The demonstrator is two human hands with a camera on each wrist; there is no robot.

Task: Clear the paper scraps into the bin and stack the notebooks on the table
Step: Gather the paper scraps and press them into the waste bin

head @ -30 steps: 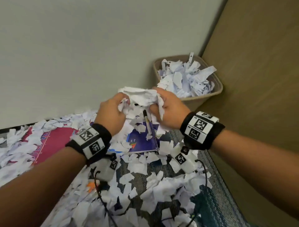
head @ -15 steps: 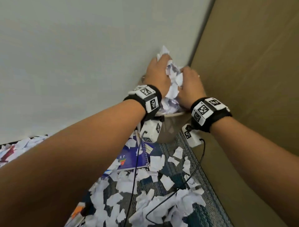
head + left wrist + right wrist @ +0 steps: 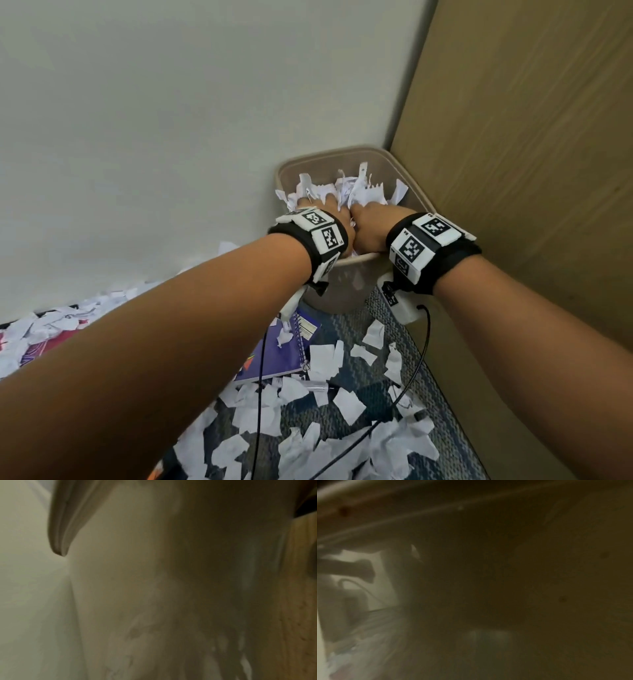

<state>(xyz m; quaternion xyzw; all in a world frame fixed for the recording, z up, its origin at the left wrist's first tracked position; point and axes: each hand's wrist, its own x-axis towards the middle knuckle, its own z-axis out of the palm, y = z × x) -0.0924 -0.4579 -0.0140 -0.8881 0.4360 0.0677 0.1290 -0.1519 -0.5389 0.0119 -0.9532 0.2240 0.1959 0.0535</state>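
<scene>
- Your left hand and right hand are side by side, pushed down into the paper scraps in the bin; fingers buried, grip can't be told.
- Bin sits in the corner, wall on one side, wooden panel on the other.
- Purple notebook lies on the carpet just in front of the bin, partly under your left forearm.
- Loose scraps and wrist cables litter the carpet; a red notebook sits far left, half covered.
- Both wrist views blurred.
</scene>
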